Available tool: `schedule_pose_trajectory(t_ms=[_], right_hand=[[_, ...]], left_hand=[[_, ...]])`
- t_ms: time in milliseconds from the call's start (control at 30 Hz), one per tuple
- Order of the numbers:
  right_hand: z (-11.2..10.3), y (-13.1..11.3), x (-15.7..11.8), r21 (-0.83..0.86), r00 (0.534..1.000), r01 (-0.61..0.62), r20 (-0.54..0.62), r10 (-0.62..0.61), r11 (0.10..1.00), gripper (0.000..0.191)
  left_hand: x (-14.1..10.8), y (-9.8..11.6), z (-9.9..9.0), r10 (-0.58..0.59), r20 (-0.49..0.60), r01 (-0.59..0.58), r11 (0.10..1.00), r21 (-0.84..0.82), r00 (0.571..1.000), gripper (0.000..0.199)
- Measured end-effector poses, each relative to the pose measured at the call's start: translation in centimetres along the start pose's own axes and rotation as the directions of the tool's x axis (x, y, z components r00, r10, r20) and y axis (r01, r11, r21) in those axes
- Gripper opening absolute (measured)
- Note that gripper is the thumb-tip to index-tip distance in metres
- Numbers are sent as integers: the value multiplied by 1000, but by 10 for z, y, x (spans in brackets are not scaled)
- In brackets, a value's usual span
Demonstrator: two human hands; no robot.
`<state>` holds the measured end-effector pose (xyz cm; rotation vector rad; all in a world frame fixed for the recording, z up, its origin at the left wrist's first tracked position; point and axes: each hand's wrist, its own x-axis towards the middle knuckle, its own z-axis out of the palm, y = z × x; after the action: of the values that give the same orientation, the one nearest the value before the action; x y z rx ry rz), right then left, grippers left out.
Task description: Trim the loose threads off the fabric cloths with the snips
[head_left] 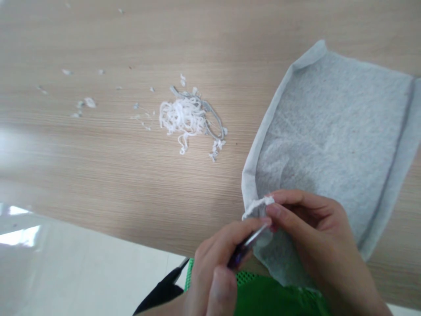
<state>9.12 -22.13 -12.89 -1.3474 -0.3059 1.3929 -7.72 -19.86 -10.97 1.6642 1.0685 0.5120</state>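
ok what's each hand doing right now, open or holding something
Left hand: closed, holding a dark-handled tool with metal tip.
Right hand: closed, pinching the grey fabric at its edge.

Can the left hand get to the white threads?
Probably yes: only table shows between the left hand and the white threads, though that hand is holding a tool.

Mottled grey fabric (pixel 335 123), white threads (pixel 182 115)
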Motion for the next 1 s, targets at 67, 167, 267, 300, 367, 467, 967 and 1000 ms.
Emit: schedule_pose_trajectory(t_ms=[67,167,267,300,367,467,967,1000], right_hand=[[0,0,1,3,1000,6,4,-6,1000,4],[2,-1,2,-8,1000,26,-1,-26,1000,4],[2,-2,2,12,1000,28,4,-28,1000,4],[2,-2,2,22,1000,24,9,-24,999,4],[1,-1,2,31,1000,13,17,-14,999,5],[0,0,1,29,1000,3,26,-4,1000,5],[2,1,-1,-1,998,60,5,-60,998,5],[2,0,-2,-13,998,58,3,-58,998,4]], left_hand=[[2,-1,-4,-18,-25,18,1000,23,1000,45],[9,0,-8,45,-15,-44,998,32,999,38],[16,1,-8,127,-2,-127,989,79,992,38],[17,2,-7,141,-12,-139,985,99,990,39],[17,3,-5,161,-26,-156,979,132,987,40],[16,4,-3,171,-43,-161,972,170,984,40],[18,8,-7,132,-72,-110,961,254,989,38],[18,9,-7,143,-74,-120,960,254,987,38]])
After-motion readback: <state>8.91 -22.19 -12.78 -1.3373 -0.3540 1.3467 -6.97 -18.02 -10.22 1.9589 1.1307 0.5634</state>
